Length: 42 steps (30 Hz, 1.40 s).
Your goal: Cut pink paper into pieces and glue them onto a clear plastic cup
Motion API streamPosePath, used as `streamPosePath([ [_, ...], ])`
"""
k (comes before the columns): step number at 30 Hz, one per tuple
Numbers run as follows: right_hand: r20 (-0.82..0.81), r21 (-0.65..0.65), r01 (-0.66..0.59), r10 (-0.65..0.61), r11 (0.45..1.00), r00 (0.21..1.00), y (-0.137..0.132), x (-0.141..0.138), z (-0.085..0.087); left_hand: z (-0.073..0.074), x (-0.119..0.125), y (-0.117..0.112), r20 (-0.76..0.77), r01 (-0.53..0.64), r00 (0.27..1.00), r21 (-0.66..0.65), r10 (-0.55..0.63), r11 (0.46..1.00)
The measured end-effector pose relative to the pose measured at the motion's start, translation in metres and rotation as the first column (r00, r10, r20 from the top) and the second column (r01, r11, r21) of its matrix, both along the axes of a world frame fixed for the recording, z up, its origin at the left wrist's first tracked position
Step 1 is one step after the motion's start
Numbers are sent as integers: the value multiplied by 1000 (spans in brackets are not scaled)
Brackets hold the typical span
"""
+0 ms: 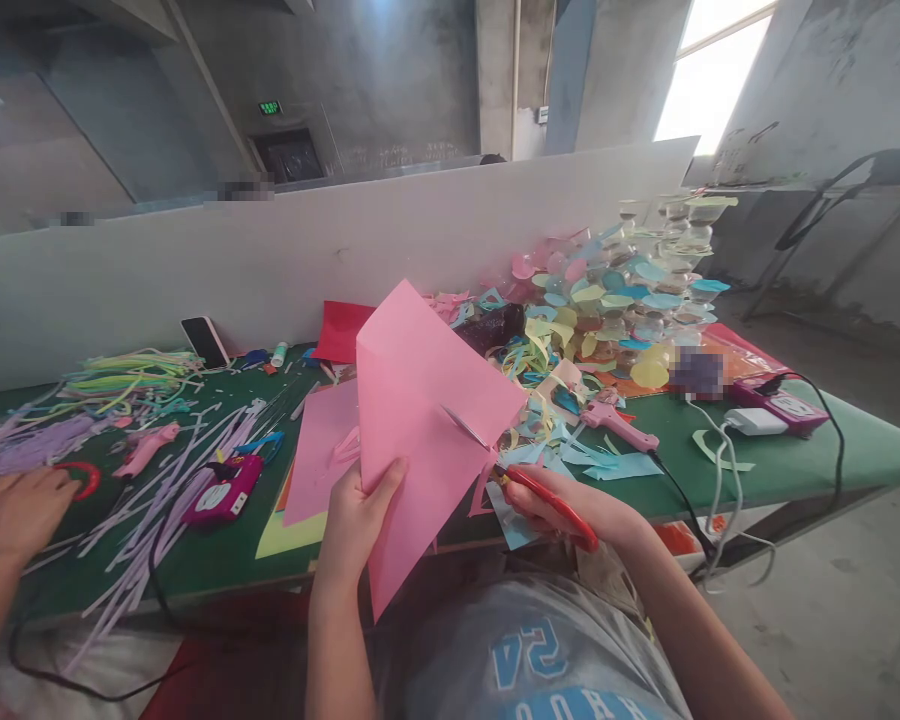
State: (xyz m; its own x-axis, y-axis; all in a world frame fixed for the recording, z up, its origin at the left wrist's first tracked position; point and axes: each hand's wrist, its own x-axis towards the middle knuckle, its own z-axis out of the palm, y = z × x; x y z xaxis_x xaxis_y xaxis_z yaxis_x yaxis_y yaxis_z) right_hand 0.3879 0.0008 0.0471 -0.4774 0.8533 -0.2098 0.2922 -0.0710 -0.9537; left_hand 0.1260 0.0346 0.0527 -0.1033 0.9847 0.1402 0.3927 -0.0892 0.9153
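My left hand [356, 515] is closed on the lower left edge of a pink paper sheet [416, 420], holding it upright over the table's near edge. My right hand [562, 505] grips red-handled scissors [547, 500]. Their metal blades reach up and left into the sheet's right side. A narrow pink strip hangs from the cut near the blades.
The green table [795, 465] carries paper strips [157, 480], more pink and yellow sheets [315, 455], a pink glue gun [619, 425], a phone [205, 341] and stacked paper discs [630, 290]. Another person's hand [19, 510] rests at the left by red scissors. A white divider [195, 260] stands behind.
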Motion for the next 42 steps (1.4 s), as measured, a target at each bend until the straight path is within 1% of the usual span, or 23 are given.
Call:
streamPosePath([
  [2,-26,0,10,-10,1000,1000,1,0,-3,0,0,0,2,3,1000,-8,-3,1000],
  [7,-15,34,49,-48,998,999,4,3,-9,2,2,0,4,12,1000,-24,-12,1000],
  [18,-45,44,75,-73,996,996,0,0,1,3,2,0,-1,-4,1000,-17,4,1000],
  [22,-32,69,67,-65,995,997,0,1,0,2,2,0,2,-4,1000,-20,4,1000],
  [26,-44,50,69,-67,996,997,0,0,-3,1,2,-1,3,0,1000,-20,0,1000],
  [28,-18,49,70,-69,996,997,1,-1,-4,1,3,-1,5,-3,1000,-22,3,1000],
  [32,76,91,55,-62,994,995,3,-5,-2,2,4,-1,7,24,1000,-34,-24,999],
  [35,84,115,25,-35,993,996,2,-5,-1,2,4,-2,8,41,999,-39,-41,998],
  [39,17,74,30,-31,997,999,0,-3,-4,3,4,-2,13,57,998,-42,-57,997],
  [42,12,24,46,-47,999,999,-1,-3,-4,3,4,-3,11,58,998,-50,-57,997],
])
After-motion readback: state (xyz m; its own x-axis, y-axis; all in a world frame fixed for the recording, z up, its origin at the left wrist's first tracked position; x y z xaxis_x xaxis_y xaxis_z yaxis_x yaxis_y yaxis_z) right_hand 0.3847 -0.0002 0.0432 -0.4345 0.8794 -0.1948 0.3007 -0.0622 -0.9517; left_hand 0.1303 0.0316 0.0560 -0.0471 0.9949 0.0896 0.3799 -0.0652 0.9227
